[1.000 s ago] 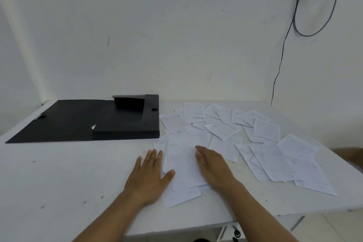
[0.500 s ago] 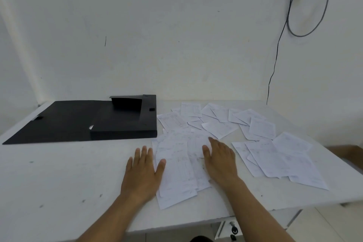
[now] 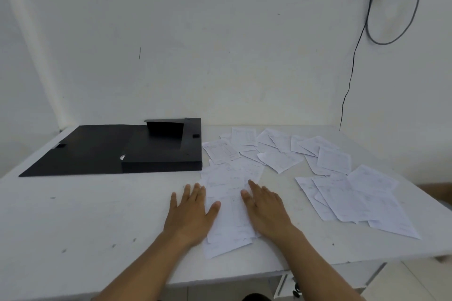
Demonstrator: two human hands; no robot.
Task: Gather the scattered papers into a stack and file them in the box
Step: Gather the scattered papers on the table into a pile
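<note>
Head view: nearest the camera, two bare forearms reach over the front edge of the white table [image 3: 73,239]. The left hand [image 3: 190,212] lies flat on the tabletop with fingers straight and slightly spread, its thumb touching the left edge of a small gathered pile of papers [image 3: 228,205]. The right hand [image 3: 265,205] lies flat too, fingers straight and together, pressing on the pile's right side. Neither hand grips anything; both bracket the pile between them.

The pile is loose and skewed, sheets fanning out at its near and far ends. To the right of the pile, well apart from it, a cluster of overlapping sheets [image 3: 354,200] lies near the table's right edge. Beyond the pile, more scattered sheets [image 3: 278,149] spread towards the wall. Beyond and to the left of the pile sits the black file box [image 3: 161,151], its lid folded open flat to the left; the box holds no papers that can be seen.

In my judgement the gathering step is in hand and only begun: most sheets are still loose. The next move calls for sweeping the right and far sheets onto the pile without sliding it apart, then squaring the edges before filing.
</note>
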